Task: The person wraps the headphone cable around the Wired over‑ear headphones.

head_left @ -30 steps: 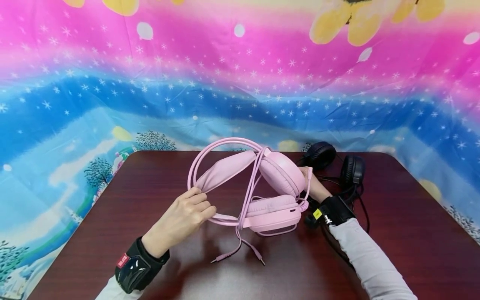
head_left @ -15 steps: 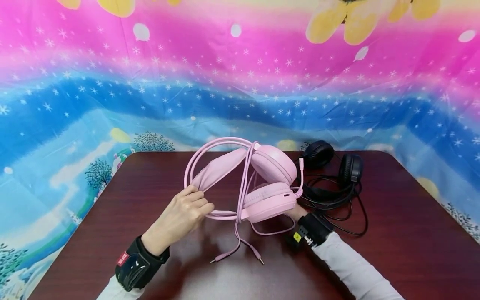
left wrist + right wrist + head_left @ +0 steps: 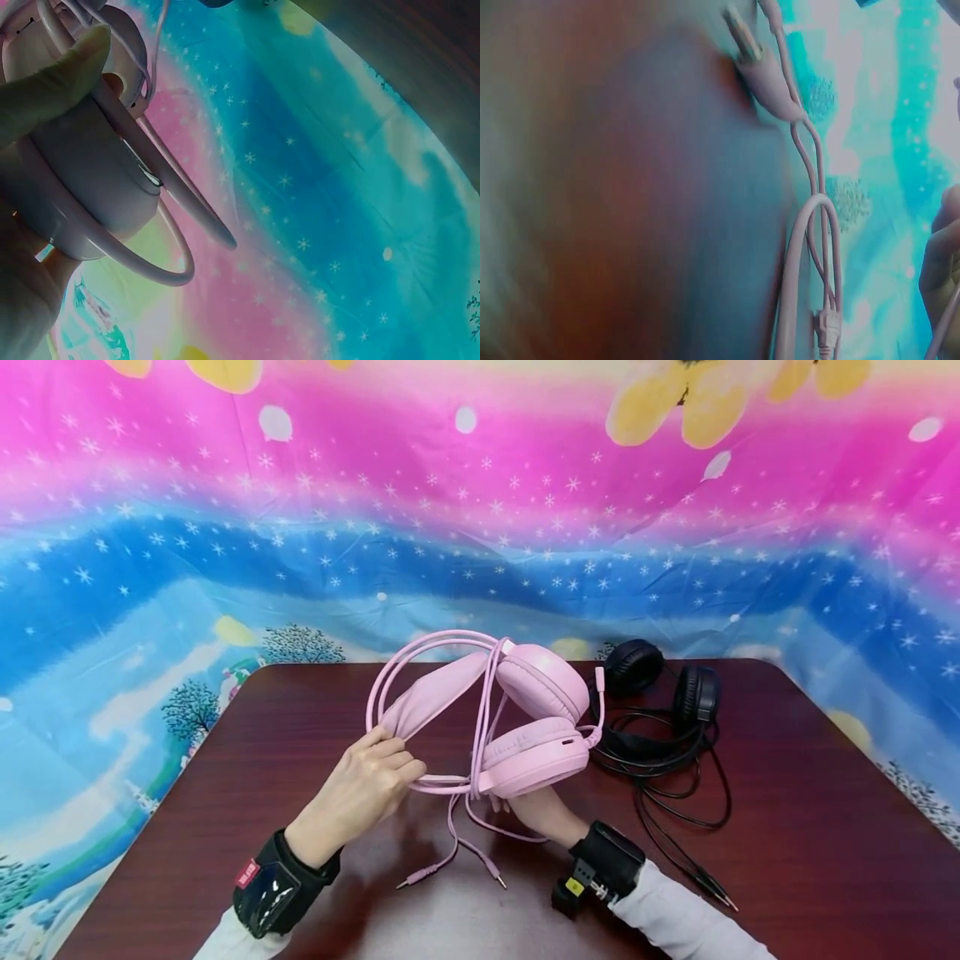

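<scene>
Pink headphones [image 3: 542, 683] are gripped by the left hand [image 3: 367, 783]; I cannot tell what the right hand [image 3: 546, 812] holds.

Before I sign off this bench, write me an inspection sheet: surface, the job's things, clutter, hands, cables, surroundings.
Surface: dark reddish-brown table, glossy, catching light at the near side.
Job's things: pink headphones, with a microphone beside the ear cups.
Clutter: black headphones lying toward the far right.
Hands: left hand grips the headband; right hand is below the lower ear cup, its grip partly hidden.
Cables: pink cable wound round the pink headphones, ending in two plugs; black cable looped near the black headphones, its plugs on the table.
Surroundings: snowflake-patterned cloth behind the table.
</scene>
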`<action>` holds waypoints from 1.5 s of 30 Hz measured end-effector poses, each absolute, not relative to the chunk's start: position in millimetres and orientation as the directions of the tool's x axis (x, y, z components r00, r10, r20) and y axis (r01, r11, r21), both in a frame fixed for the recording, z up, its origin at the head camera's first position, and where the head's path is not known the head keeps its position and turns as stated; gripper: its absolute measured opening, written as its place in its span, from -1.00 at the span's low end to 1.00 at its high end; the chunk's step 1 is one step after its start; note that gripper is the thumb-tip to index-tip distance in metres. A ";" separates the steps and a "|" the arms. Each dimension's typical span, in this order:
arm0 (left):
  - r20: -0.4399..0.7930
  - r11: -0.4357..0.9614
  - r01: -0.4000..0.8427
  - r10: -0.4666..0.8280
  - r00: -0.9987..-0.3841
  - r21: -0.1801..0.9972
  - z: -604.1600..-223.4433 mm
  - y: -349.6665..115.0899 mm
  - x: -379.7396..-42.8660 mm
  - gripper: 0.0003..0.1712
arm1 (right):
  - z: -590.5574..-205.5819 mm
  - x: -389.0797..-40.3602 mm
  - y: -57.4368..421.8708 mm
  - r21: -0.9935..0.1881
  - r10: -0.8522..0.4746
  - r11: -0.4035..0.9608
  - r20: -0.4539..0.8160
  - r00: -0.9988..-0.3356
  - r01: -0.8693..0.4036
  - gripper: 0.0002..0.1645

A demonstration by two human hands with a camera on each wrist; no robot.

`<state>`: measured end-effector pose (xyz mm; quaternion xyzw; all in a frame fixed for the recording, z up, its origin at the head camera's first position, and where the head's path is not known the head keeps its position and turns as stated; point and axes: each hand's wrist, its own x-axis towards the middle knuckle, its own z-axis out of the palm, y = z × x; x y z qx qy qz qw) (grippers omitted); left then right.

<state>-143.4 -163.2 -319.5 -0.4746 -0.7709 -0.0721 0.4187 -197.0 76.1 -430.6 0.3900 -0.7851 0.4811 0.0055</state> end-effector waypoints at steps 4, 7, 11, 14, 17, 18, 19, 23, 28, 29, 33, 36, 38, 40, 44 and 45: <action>0.723 0.552 0.789 0.658 -0.212 -0.271 -318.5 -160.9 -144.9 -0.71 | -399.3 -174.9 71.6 -0.899 -0.586 0.002 0.353 -0.729 -0.437 -0.71; 0.721 0.559 0.788 0.654 -0.227 -0.259 -318.9 -159.7 -145.9 -0.77 | -396.5 -174.2 72.4 -0.942 -0.627 -0.293 0.319 -0.711 -0.164 -0.58; 0.719 0.565 0.787 0.652 -0.242 -0.247 -319.4 -159.0 -147.6 -0.78 | -392.2 -174.2 72.5 -0.857 -0.701 -0.497 0.304 -0.645 0.136 -0.57; 0.717 0.571 0.783 0.652 -0.248 -0.248 -319.2 -158.4 -148.9 -0.78 | -388.6 -171.2 70.5 -0.815 -0.726 -0.537 0.313 -0.612 0.220 -0.60; 0.713 0.576 0.777 0.653 -0.253 -0.252 -318.5 -158.0 -149.5 -0.77 | -385.5 -166.4 67.5 -0.791 -0.724 -0.554 0.302 -0.620 0.262 -0.62; 0.713 0.579 0.776 0.653 -0.255 -0.252 -318.2 -158.0 -149.5 -0.77 | -384.5 -165.0 66.5 -0.783 -0.721 -0.558 0.295 -0.627 0.274 -0.63; 0.713 0.580 0.775 0.652 -0.258 -0.249 -317.9 -158.0 -149.6 -0.77 | -383.6 -163.9 65.5 -0.775 -0.715 -0.566 0.292 -0.636 0.281 -0.63; 0.711 0.584 0.774 0.650 -0.267 -0.243 -317.5 -158.6 -149.4 -0.76 | -379.9 -160.8 63.3 -0.757 -0.701 -0.578 0.268 -0.661 0.306 -0.62; 0.710 0.594 0.767 0.648 -0.277 -0.242 -317.4 -159.9 -149.6 -0.77 | -373.4 -155.5 62.6 -0.780 -0.694 -0.557 0.246 -0.677 0.287 -0.59; 0.710 0.598 0.764 0.646 -0.280 -0.242 -317.3 -160.1 -149.7 -0.77 | -371.7 -154.2 62.4 -0.786 -0.693 -0.551 0.242 -0.679 0.282 -0.58; 0.709 0.606 0.761 0.640 -0.295 -0.230 -317.6 -160.4 -150.8 -0.78 | -364.7 -149.7 62.2 -0.826 -0.671 -0.512 0.214 -0.710 0.234 -0.63; 0.707 0.604 0.765 0.641 -0.299 -0.223 -317.7 -160.2 -151.8 -0.77 | -359.9 -147.9 61.9 -0.899 -0.652 -0.421 0.206 -0.730 0.122 -0.72; 0.705 0.600 0.769 0.643 -0.297 -0.223 -317.7 -159.8 -152.3 -0.76 | -357.2 -146.5 61.8 -0.938 -0.633 -0.343 0.187 -0.751 0.055 -0.74; 0.701 0.597 0.769 0.649 -0.297 -0.227 -317.4 -159.2 -152.8 -0.76 | -354.0 -144.6 61.5 -0.964 -0.605 -0.266 0.151 -0.782 0.020 -0.73; 0.693 0.595 0.768 0.657 -0.296 -0.236 -316.8 -157.6 -153.6 -0.74 | -347.0 -140.1 59.4 -0.981 -0.531 -0.182 0.043 -0.846 0.064 -0.73; 0.692 0.595 0.768 0.658 -0.296 -0.237 -316.6 -157.3 -153.7 -0.73 | -345.5 -139.3 58.9 -0.983 -0.520 -0.169 0.027 -0.854 0.072 -0.73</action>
